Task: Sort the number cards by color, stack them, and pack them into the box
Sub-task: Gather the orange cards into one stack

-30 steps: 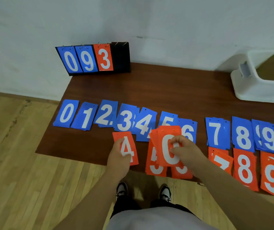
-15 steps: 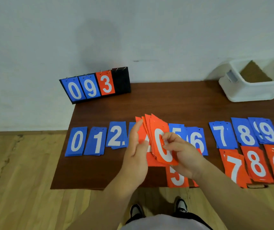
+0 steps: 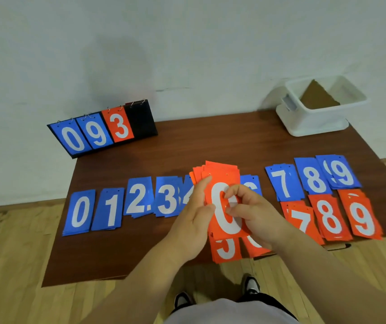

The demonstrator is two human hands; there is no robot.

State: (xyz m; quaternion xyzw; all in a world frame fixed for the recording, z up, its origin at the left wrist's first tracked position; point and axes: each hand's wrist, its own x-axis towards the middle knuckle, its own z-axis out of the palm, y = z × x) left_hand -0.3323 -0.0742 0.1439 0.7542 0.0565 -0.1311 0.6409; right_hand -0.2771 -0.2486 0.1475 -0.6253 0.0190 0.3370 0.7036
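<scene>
Both hands meet over the near middle of the worktop point(image 3: 210, 141), and the grip is closed on a fanned stack of orange cards point(image 3: 224, 206) with a white 0 on its front: the left hand point(image 3: 194, 220) clasps the stack's left edge, the right hand point(image 3: 253, 213) pinches its face with bent fingers.

Far off to the right of the grip, at the back corner, stands the white box point(image 3: 316, 118); only a brown triangular piece shows inside it (no cards).

Left of the grip lie four blue piles showing 0, 1, 2, 3 point(image 3: 126, 204), with a 4 and a 6 partly hidden behind the hands. To the right are three blue piles, 7, 8, 9 point(image 3: 311, 178), and three orange ones, 7, 8, 9 point(image 3: 332, 218). Two more orange piles point(image 3: 227, 250) lie beneath the grip. Behind it, to the left, a scoreboard point(image 3: 103, 132) shows 0, 9, 3.
</scene>
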